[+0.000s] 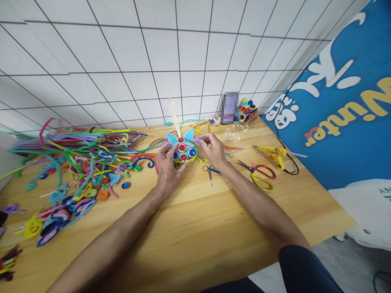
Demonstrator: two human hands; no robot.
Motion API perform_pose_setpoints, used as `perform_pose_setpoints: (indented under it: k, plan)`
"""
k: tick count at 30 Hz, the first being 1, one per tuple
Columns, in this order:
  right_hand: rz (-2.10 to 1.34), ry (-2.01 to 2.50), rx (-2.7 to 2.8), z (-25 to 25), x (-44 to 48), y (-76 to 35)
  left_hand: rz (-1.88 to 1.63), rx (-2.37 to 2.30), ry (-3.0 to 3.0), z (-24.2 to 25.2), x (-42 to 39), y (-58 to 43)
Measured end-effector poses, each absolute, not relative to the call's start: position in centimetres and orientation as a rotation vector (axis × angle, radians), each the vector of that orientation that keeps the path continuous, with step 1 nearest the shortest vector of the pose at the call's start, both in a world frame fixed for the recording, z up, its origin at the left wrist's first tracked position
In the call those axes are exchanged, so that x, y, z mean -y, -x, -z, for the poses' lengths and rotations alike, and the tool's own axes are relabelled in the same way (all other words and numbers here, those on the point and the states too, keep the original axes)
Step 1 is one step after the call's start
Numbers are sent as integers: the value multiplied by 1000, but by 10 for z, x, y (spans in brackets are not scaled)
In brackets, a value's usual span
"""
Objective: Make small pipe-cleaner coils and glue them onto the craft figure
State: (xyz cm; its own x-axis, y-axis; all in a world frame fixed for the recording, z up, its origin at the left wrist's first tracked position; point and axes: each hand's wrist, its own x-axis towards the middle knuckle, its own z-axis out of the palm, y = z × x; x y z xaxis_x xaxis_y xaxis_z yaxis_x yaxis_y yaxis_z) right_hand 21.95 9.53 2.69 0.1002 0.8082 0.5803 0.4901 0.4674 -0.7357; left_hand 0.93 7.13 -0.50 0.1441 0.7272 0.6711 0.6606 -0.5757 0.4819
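Tabletop (195, 228) first: pale planked wood filled the lower frame, and at the right edge hung a glossy blue banner (342, 122) with white and yellow lettering. Across the left of the frame sprawled a big tangle of pipe cleaners (76, 150), fuzzy, bendy, every colour, some wound into flat spirals.

Dead centre, the left hand (167, 169) cupped the fuzzy ball (183, 149) from below, fingers wrapped round its lower side; whether it rested on the wood, I couldn't tell. It was wound in green and blue chenille, dotted with red and blue coils, with two pale blue pointed ears on top. It looked light and soft-skinned, but the stuck-on bits would likely shift under pressure, so the plain lower body seemed the safest hold.

The right hand (214, 150) pinched a small purple coil (197, 140) at the ball's upper right. Further right lay a yellow glue gun (273, 152), red-handled scissors (259, 173) and smaller blue scissors (210, 171).
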Motion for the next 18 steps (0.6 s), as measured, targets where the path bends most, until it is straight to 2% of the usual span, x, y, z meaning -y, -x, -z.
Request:
perform_pose_setpoints:
  k: [18]
  plan:
    - [-331,1140,1580,-17,-97,-212,-1413,-1342,-2328,4,-72,-8]
